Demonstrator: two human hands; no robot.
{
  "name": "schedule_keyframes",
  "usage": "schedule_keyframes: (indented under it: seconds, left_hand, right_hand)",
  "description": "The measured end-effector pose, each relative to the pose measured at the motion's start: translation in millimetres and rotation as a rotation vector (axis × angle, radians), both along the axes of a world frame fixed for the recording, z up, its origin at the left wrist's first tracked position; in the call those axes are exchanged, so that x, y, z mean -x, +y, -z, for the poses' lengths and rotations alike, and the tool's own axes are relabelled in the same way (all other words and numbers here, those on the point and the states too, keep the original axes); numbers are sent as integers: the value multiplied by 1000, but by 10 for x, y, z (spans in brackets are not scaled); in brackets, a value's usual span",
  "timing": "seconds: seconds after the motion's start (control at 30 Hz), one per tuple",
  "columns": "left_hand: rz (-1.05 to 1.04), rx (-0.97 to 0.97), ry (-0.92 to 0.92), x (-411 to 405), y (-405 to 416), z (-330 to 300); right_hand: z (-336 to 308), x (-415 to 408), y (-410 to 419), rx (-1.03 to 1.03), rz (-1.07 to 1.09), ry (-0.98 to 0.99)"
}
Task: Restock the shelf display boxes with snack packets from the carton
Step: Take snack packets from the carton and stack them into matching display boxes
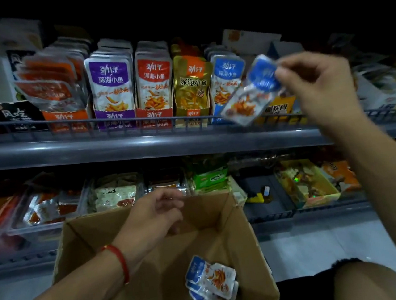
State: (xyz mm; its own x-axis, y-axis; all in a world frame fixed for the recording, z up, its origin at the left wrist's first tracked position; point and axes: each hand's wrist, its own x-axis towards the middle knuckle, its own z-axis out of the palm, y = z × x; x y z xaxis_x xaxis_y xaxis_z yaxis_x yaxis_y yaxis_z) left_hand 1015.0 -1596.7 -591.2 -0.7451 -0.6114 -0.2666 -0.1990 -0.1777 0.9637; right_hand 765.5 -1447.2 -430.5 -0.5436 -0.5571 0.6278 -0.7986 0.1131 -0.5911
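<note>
My right hand point(318, 86) pinches the top of a blue snack packet point(251, 92), which hangs tilted just in front of the blue display box point(226, 80) on the upper shelf. An open cardboard carton point(231, 232) sits below, with several blue packets point(213, 286) lying at its bottom. My left hand point(155, 214), a red band on its wrist, hovers over the carton's far rim with loosely curled fingers, holding nothing.
On the upper shelf point(142, 144), behind a wire rail, stand orange point(62, 96), purple point(111, 88), red point(153, 83) and gold point(191, 86) display boxes full of packets. The lower shelf holds trays of other snacks point(113, 191). My knee point(362, 279) is at the bottom right.
</note>
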Motion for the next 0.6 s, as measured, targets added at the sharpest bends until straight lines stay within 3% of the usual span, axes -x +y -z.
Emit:
schedule_keyframes:
  seconds: [0.1, 0.2, 0.47, 0.6]
  left_hand:
    - [12, 6, -9, 23, -13, 10]
    - [24, 1, -24, 21, -38, 24]
    - [25, 19, -30, -24, -121, 38]
    - [30, 12, -15, -30, -126, -6]
  right_hand:
    - [-298, 279, -196, -24, 54, 157]
    - [-415, 426, -426, -68, 86, 184]
    - [-230, 456, -797, -239, 78, 169]
    - [-86, 526, -893, -366, 132, 280]
